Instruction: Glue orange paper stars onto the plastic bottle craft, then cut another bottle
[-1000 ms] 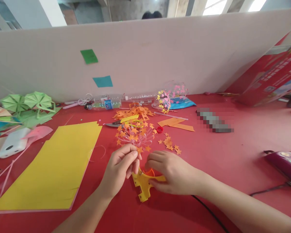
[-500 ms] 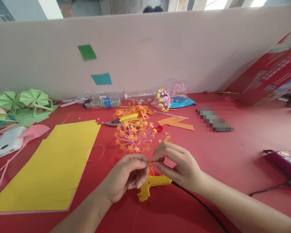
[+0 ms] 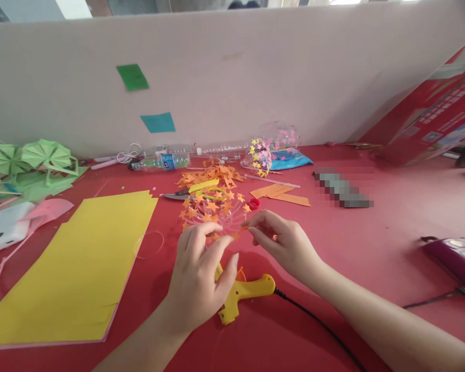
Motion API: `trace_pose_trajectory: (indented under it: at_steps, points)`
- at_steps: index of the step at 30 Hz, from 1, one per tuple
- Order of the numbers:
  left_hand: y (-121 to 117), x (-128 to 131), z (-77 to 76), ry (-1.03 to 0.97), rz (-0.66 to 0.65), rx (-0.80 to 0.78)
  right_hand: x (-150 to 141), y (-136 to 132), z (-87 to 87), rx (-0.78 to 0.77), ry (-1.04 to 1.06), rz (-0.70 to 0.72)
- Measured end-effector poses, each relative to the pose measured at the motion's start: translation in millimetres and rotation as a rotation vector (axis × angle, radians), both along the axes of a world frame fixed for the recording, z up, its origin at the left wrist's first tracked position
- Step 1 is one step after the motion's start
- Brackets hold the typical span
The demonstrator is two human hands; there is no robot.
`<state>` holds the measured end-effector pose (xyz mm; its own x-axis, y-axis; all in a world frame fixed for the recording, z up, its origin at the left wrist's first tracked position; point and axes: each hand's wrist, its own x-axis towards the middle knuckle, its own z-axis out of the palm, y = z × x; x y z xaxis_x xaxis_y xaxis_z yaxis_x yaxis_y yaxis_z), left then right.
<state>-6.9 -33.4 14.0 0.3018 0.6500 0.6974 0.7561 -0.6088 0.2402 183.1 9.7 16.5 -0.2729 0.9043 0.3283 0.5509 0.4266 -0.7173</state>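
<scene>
Surface: a red, smooth tabletop (image 3: 375, 253), backed by a plain white upright panel (image 3: 232, 77) bearing a green paper square (image 3: 133, 77) and a blue paper rectangle (image 3: 158, 123). A red printed cardboard box (image 3: 437, 116) stands at the far right; stacked yellow paper sheets (image 3: 73, 268) lie at left.

Containers: a clear plastic bottle with a blue label (image 3: 167, 162) lies near the panel; green shows at it, whether inside or behind I cannot tell. To its right are a clear plastic bottle with a white cap (image 3: 227, 150) and a clear plastic form dotted with pink and yellow stars (image 3: 281, 138), beside a blue packet (image 3: 292, 161).

Hands: my left hand (image 3: 199, 274) has its fingers spread and curved, partly covering a yellow glue gun (image 3: 251, 289) on the surface. My right hand (image 3: 289, 240) pinches a small orange paper piece (image 3: 244, 228) just beside a clear plastic-strip flower with orange stars (image 3: 212, 206), centred beyond my hands.
</scene>
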Motion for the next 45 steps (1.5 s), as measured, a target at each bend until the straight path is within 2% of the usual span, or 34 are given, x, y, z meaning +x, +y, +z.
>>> trace_pose_trajectory:
  at_steps: [6, 14, 19, 25, 27, 32, 45]
  points:
    - [7, 9, -9.5, 0.112, 0.158, 0.005, -5, -8, 4.6, -0.05, 0.013, 0.007]
    - [13, 11, -13.2, 0.102, 0.16, 0.013, -8, -14, 5.0, -0.06, 0.034, 0.086]
    - [14, 11, -13.8, 0.089, 0.128, 0.026, -6, -14, 4.1, 0.094, -0.024, 0.112]
    - [13, 12, -12.5, 0.07, 0.11, 0.055, -1, -13, 1.1, 0.55, -0.251, 0.286]
    - [13, 11, -12.7, 0.063, 0.104, 0.056, 1, -13, 0.4, 0.639, -0.321, 0.317]
    - [13, 11, -14.0, 0.059, 0.088, 0.056, 4, -13, -2.4, 0.661, -0.37, 0.358]
    - [12, 13, -14.5, 0.043, 0.064, 0.088, 0, -8, -8.5, 0.694, -0.326, 0.304]
